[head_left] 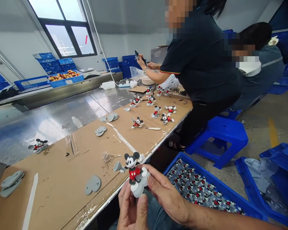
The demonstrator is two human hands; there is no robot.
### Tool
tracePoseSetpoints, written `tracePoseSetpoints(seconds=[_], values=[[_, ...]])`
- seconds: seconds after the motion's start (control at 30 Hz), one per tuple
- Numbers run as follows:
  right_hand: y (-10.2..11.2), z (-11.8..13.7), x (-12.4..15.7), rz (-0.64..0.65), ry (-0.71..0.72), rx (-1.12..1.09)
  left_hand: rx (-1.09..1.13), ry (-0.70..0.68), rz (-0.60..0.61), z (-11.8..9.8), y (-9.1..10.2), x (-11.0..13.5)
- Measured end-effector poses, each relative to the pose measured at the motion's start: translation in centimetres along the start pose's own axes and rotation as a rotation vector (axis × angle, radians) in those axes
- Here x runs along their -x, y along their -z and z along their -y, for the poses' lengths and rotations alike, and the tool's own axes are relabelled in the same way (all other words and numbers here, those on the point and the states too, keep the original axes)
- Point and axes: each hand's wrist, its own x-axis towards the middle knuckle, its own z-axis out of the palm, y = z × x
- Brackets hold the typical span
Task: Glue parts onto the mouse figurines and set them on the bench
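Lying stacked at far left, gray plates [12, 183] top the cardboard-covered counter [62, 188]; at center, before its edge, a mouse figurine [134, 173] sits clasped in the grip of the left hand [132, 206] and right hand [169, 196]; rightward, a blue crate [230, 193] holds dozens more.

No wording, brand or number can be read. A small white label [69, 82] sits on the front of the filled blue crate [59, 84] below the window [68, 23] (any print on it too small to make out), and whitish marks [171, 143] on the standing person's [204, 57] dark shoe [173, 146] are illegible.
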Motion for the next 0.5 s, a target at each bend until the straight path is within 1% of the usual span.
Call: tracePoseSetpoints(seconds=[0.07,0.1,0.17,0.23,0.3,0.43,0.5], values=[[0.5,0.1,-0.3,0.023,0.0,-0.039,-0.027,0.006,-0.035,-0.7,0.7,-0.7],[0.8,0.2,-0.4,0.048,0.005,-0.039,-0.032,0.008,-0.062,-1.0,1.0,-1.2],[1.2,0.3,-0.6,0.115,0.02,-0.014,-0.071,-0.012,-0.073,-1.6,1.7,-2.1],[1.5,0.5,-0.8,0.175,0.033,0.024,-0.121,-0.072,-0.049,-1.9,2.2,-2.6],[1.5,0.6,-0.9,0.203,0.024,0.03,-0.175,-0.156,-0.026,-2.0,2.5,-2.8],[1.1,0.6,-0.9,0.204,-0.024,-0.055,-0.314,-0.283,-0.01,-2.2,2.8,-2.4],[0.8,0.5,-0.8,0.194,-0.021,-0.083,-0.369,-0.334,0.007,-2.3,3.0,-2.1]])
